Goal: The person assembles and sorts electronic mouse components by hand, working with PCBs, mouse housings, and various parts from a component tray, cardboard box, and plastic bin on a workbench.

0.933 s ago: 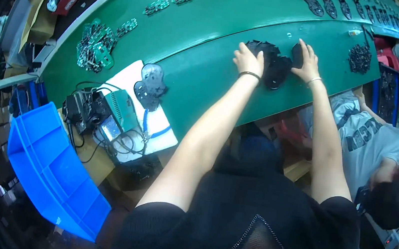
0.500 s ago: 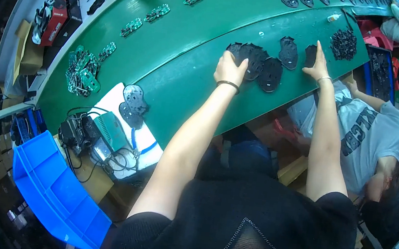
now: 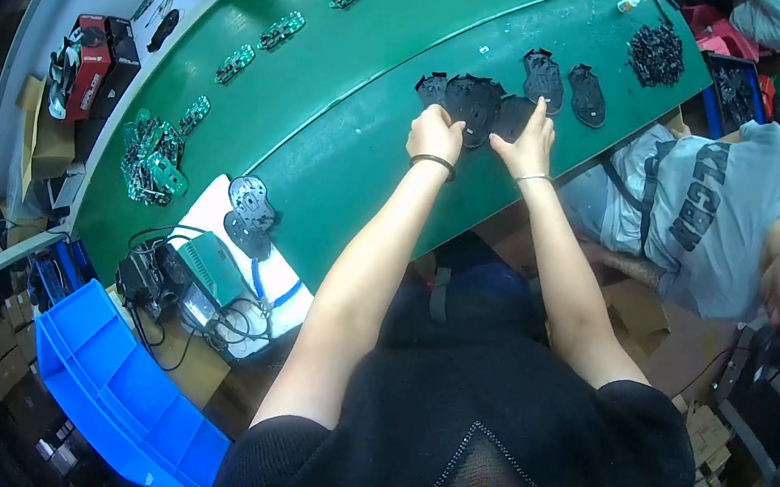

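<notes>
Your hands work on the green desk (image 3: 345,139), which runs wide beneath them, with a blue bin (image 3: 109,394) far back by your left elbow and a co-worker in a grey shirt (image 3: 699,215) just off your right arm. Directly under your fingers lies a cluster of black plates (image 3: 473,102); two more black plates (image 3: 564,84) lie just beyond your right hand. Your left hand (image 3: 434,134) is curled, knuckles up, resting on the cluster's near edge, while your right hand (image 3: 526,148) presses it with the forefinger stretched out, gripping nothing.
</notes>
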{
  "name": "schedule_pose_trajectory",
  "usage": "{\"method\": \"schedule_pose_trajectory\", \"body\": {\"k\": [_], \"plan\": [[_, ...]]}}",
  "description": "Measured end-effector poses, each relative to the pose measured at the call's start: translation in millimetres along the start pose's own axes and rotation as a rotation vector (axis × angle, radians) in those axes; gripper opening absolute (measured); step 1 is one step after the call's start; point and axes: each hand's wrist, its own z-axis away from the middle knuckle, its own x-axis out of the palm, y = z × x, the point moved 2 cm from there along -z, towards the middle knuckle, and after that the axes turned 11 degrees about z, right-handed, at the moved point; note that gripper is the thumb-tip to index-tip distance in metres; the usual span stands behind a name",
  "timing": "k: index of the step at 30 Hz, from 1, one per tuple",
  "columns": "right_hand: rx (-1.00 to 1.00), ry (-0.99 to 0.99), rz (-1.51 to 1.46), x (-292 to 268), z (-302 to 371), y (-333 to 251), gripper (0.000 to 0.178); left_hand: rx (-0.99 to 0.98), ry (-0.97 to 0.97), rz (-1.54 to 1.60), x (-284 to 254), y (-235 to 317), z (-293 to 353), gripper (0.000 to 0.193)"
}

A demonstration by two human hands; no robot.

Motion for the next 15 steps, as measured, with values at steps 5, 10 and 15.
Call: {"method": "schedule_pose_trajectory", "body": {"k": [5, 10, 15], "plan": [[-0.034, -0.002, -0.108, 7.2, -9.2, -6.1, 0.095, -0.030, -0.050, 0.500, 2.4, -42.0, -10.8, 0.019], [-0.128, -0.030, -0.268, -10.5, -9.0, 27.7, 0.066, -0.261, -0.225, 0.854, -19.7, -63.9, 53.3, 0.018], [-0.115, -0.347, -0.820, -40.0, -12.8, 55.5, 0.060, -0.578, -0.172, 1.100, -24.9, -126.0, 108.9, 0.016]]}}
